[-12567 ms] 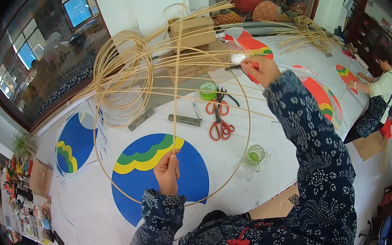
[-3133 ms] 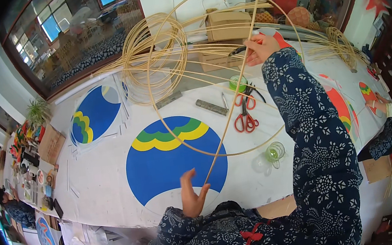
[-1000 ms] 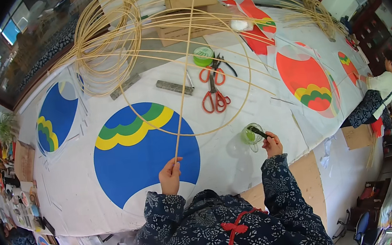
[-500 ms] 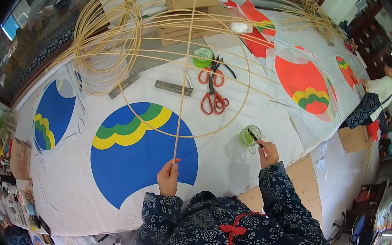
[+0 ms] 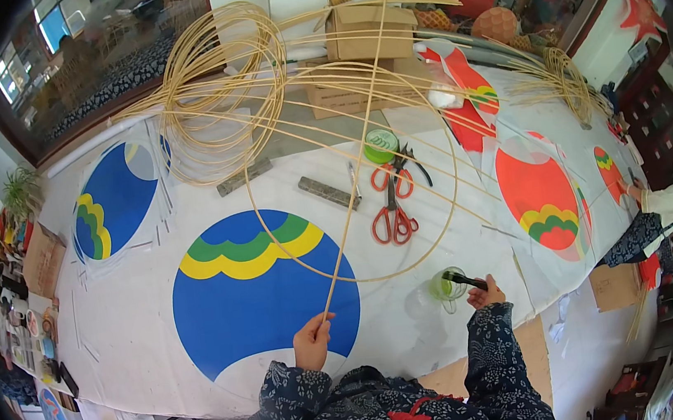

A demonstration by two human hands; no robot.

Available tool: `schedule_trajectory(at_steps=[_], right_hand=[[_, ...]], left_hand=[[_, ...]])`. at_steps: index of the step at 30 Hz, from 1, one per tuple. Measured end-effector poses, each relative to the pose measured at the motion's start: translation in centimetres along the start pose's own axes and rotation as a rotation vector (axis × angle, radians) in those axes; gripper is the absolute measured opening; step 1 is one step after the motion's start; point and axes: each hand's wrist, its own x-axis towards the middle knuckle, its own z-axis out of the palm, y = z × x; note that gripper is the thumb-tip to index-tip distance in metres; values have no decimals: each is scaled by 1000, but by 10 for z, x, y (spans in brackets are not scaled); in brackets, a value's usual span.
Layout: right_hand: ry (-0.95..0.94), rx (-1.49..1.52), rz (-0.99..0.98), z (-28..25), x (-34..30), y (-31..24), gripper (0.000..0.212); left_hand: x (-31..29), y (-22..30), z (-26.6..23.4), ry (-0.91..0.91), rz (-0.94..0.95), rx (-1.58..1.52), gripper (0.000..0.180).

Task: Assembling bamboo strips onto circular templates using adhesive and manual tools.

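Note:
My left hand (image 5: 312, 343) pinches the lower end of a long bamboo stick (image 5: 362, 178), which runs across a thin round bamboo hoop (image 5: 344, 279). The hoop is held over the table. In my right hand (image 5: 487, 292) is a black-handled brush (image 5: 466, 280), tilted, its tip at the mouth of a clear glass cup (image 5: 449, 303) with greenish contents. Left of the cup, partly under the hoop, lies a round blue panel (image 5: 262, 318) with a scalloped green and yellow band. Two pairs of red-handled scissors (image 5: 393, 218) lie beyond the cup.
A green tape roll (image 5: 381, 147), black-handled pliers (image 5: 417, 165) and a grey bar (image 5: 328, 193) lie mid-table. Coiled bamboo strips (image 5: 222, 82) and cardboard boxes (image 5: 370, 32) fill the back. Red panels (image 5: 537, 187) lie at right, where another person (image 5: 660, 206) stands.
The brush has gone from steep inside the cup to a flatter tilt at its mouth, my right hand drawn to the right. The whole view has shifted, so things sit lower in it.

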Motion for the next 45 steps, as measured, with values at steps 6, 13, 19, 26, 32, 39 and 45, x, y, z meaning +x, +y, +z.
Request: schedule_trajectory(at_steps=[6,13,19,26,32,39,45], right_hand=[[56,-157,-217,-27,50,-47,52],[-400,-444,-1031,229,-8,-190,27],[-483,-767,-1641,378,26,-250,22],[-249,-1264,-1634,432,49,-240,24],[-534,-1056,-1487,473,33,-216,23],[-973,-1037,-1268,500,-16,-173,24],[-527,-1013,-1475,466,69,-208,21]], left_hand=[[2,-3,7,-28,-13,-9,20],[0,-1,-3,26,-54,-57,20],[5,2,2,-22,-106,-68,20],[7,-3,3,-75,-120,-65,21],[7,-11,7,-58,-63,40,22],[6,-11,4,34,-45,60,23],[12,-11,8,19,-38,37,21]])
